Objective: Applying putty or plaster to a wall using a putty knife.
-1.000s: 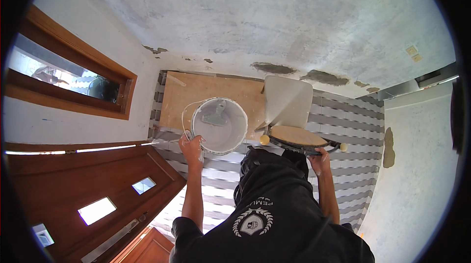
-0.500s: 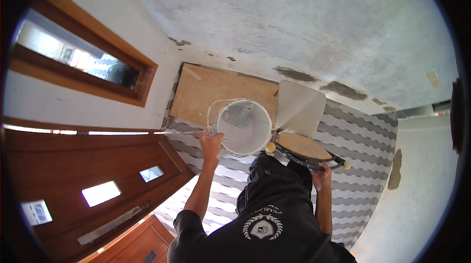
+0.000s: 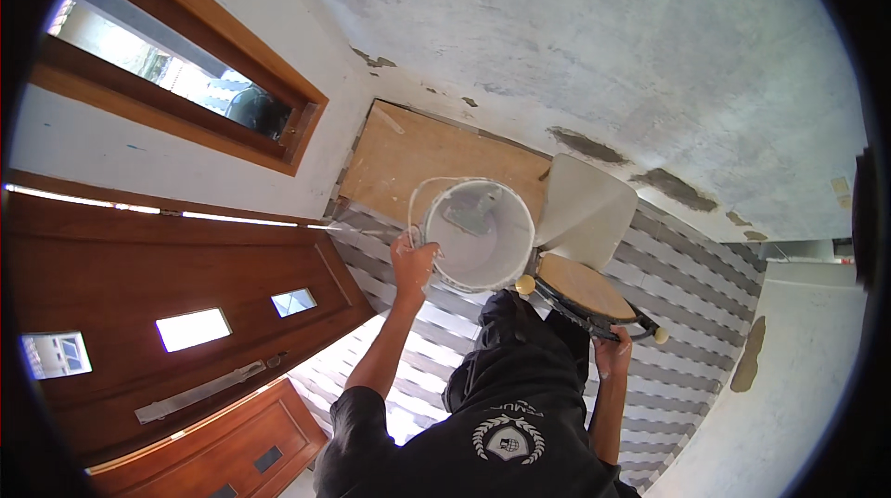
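My left hand [image 3: 414, 266] is closed on the near-left rim of a white, putty-smeared bucket [image 3: 510, 247]. The bucket's thin handle hangs to the left. Inside it rests a flat grey-green piece [image 3: 471, 216], perhaps a scraper; I cannot make out its kind. With my right hand [image 3: 613, 351] I grip the black frame of a chair [image 3: 589, 288]. The chair shows a tan wooden panel, round cream end caps and a pale grey panel [image 3: 587, 206] beyond. Whitish smears mark both hands.
A brown board [image 3: 436, 153] lies along the foot of the patched plaster wall [image 3: 603, 52]. Grey-and-white patterned tiles [image 3: 682, 266] cover the floor. On the left are a wooden door [image 3: 213, 275] and a wood-framed window [image 3: 288, 141]. Another patched wall [image 3: 789, 377] stands at right.
The view has turned and shifted slightly. The bucket in my left hand appears a little further right. Both hands keep their holds.
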The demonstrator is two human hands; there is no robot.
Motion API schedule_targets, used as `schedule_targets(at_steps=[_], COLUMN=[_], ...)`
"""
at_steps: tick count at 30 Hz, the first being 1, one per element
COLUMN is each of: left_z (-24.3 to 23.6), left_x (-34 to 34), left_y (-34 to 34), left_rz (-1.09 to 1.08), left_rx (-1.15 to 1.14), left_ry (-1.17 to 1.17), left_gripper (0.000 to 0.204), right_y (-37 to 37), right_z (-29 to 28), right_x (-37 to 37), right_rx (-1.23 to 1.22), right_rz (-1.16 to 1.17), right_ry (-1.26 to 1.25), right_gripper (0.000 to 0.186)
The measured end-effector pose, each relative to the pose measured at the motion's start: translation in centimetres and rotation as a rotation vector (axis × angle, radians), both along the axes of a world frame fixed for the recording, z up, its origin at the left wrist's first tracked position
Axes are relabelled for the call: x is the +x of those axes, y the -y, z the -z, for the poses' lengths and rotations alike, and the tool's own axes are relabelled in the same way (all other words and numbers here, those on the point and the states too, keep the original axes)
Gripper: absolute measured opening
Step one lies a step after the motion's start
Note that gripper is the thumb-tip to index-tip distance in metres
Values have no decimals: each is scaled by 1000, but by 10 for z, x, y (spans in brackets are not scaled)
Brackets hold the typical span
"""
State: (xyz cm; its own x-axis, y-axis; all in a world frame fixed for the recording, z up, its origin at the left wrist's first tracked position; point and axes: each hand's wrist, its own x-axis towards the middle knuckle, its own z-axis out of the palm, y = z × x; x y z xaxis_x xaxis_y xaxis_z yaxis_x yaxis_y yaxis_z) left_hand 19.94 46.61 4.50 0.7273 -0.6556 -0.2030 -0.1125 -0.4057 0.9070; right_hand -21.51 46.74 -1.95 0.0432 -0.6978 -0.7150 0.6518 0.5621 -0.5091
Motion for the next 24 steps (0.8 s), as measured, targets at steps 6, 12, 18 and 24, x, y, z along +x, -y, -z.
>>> schedule_targets(at_steps=[6, 12, 18, 24], left_z=[-2, -16, -27, -63], left_x=[-7, -12, 2, -11], left_y=[-2, -40, -101, -151], left_rz=[-138, -209, -252, -364], left_rx=[-169, -198, -180, -314], left_ry=[-198, -260, -185, -226], left_gripper=[12, 10, 8, 12], right_y=[6, 3, -7, -35], right_z=[4, 18, 16, -42], right_x=[-6, -15, -9, 2], right_rx=[20, 35, 61, 490], right_rz=[-58, -113, -110, -81], right_ry=[34, 39, 75, 272], right_gripper=[30, 29, 34, 58])
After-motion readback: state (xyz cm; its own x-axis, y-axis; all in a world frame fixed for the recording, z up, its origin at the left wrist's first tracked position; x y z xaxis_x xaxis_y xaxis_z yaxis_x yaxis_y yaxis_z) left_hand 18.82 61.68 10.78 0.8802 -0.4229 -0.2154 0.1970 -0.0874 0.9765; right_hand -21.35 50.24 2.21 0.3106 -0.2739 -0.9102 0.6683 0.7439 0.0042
